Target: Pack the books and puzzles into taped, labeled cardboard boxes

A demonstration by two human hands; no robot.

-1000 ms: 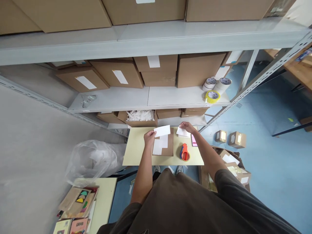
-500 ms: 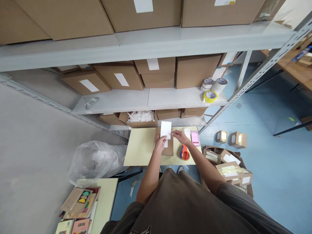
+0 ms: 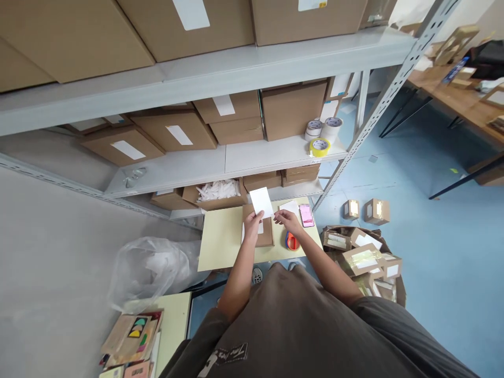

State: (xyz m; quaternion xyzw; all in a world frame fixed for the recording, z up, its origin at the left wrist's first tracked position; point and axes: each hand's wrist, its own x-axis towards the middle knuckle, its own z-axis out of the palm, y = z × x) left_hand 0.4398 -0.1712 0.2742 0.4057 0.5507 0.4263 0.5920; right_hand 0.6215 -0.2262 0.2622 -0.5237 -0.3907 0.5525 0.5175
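My left hand [image 3: 251, 227] pinches a blank-looking white label [image 3: 261, 202] by its lower edge and holds it up over the table. My right hand [image 3: 287, 220] has its fingertips pinched at the lower right corner of the label. Beneath the hands lies a flat brown cardboard box [image 3: 266, 236] on the pale yellow table [image 3: 218, 236], with white paper on its top partly covered by my left hand. Just below my right hand is an orange-and-blue tape dispenser [image 3: 292, 240]. White paper [image 3: 290, 207] and a phone with a pink screen [image 3: 306, 215] lie at the right.
Metal shelving [image 3: 220, 163] with cardboard boxes rises in front, bearing tape rolls [image 3: 319, 147]. A large container of parcels [image 3: 364, 260] stands at the right on the blue floor. A clear plastic bag [image 3: 153, 270] is at the left, above a second table [image 3: 173, 315] with books.
The view has turned a little to the right. The label is tilted more now, and my right hand stays at its corner. More of the white paper beside the phone shows.
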